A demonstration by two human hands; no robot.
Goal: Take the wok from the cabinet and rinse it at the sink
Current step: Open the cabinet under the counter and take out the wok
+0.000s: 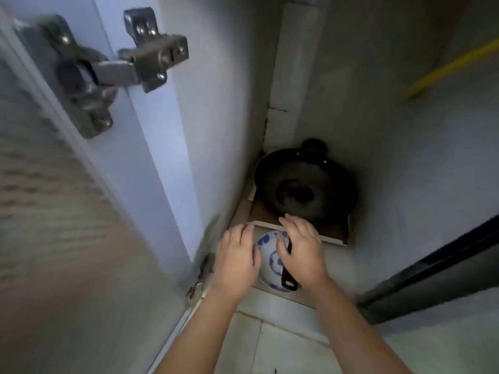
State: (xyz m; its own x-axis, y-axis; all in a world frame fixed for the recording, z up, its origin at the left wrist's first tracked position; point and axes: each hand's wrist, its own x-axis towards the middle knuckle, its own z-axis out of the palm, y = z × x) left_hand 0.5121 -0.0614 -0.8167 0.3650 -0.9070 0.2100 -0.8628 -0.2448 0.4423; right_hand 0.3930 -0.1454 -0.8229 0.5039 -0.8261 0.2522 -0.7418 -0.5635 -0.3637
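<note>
Right hand [299, 249]: palm laid over the wok handle [288, 282], thumb hooked round its left side, fingers reaching forward toward the wok's near rim. It looks clamped on the handle, though the underside of the grip is hidden.

Left hand [236, 260]: fingers fairly straight and apart, holding nothing. It hovers left of the handle, at the left rim of a blue-and-white bowl [270, 255]. Probably it is there to steady the bowl or to take a share of the wok's weight.

Wok [305, 184]: black, upright, not yet lifted out. It sits on a brown board [262, 211] in the far corner of the cabinet floor. Its long handle points back at the person and passes over the bowl, which lies just nearer than the wok.

Judgement: the handle is the only reachable part of the wok, hence the grip there. Lifting it clears the bowl; dragging it would likely knock the bowl.

Left of the wok and above it is the open cabinet door with its hinge [108, 74]. A yellow pipe [453, 66] runs up to the wok's right.
</note>
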